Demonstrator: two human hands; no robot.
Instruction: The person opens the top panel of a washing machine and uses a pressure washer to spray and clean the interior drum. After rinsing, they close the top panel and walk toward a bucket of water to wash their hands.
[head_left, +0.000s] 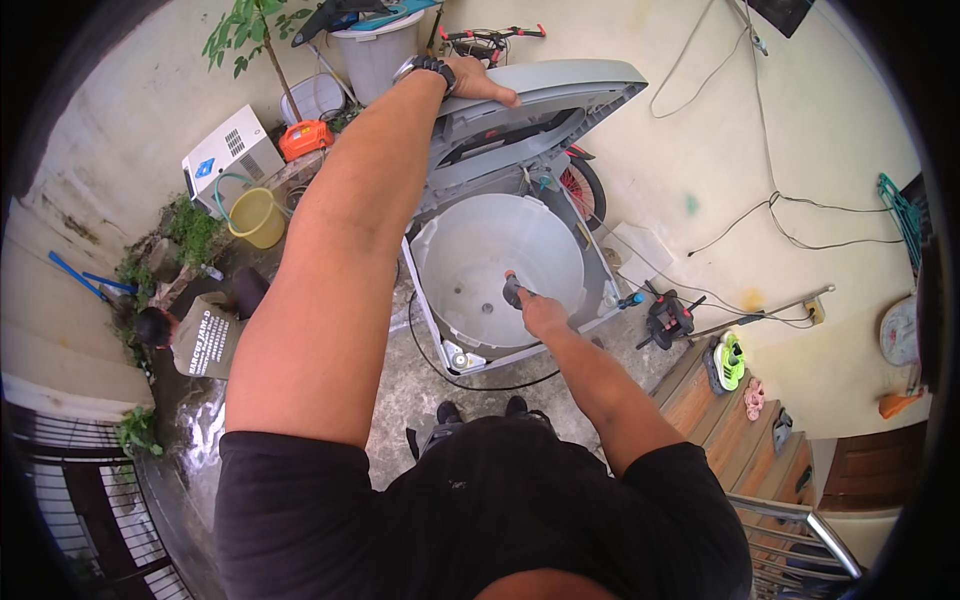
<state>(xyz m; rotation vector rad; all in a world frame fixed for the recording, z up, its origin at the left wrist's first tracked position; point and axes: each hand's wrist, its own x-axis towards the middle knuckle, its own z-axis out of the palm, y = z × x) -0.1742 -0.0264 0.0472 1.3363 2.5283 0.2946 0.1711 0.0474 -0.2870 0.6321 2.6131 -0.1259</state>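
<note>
My left hand (480, 79), a watch on its wrist, grips the near edge of the raised grey top cover (570, 79) of a top-load washing machine. The cover tilts up over the back of the cabinet (600, 259). Below it the round whitish outer tub (442, 259) lies exposed, with small dark openings in its bottom. Over the tub my right hand (544, 313) holds a dark grey handheld tool (513, 291) with an orange-pink tip; its exact kind is unclear. A suspension fitting (460, 360) shows at the near left corner.
A black hose (480, 388) curves along the concrete before the machine. A blue-ended tool (631, 301) sits at its right corner, near a black-and-red device (669, 319). Wooden steps (712, 390) hold shoes. Leftward are a crouching person (202, 334), a yellow bucket (257, 217) and an orange machine (306, 139).
</note>
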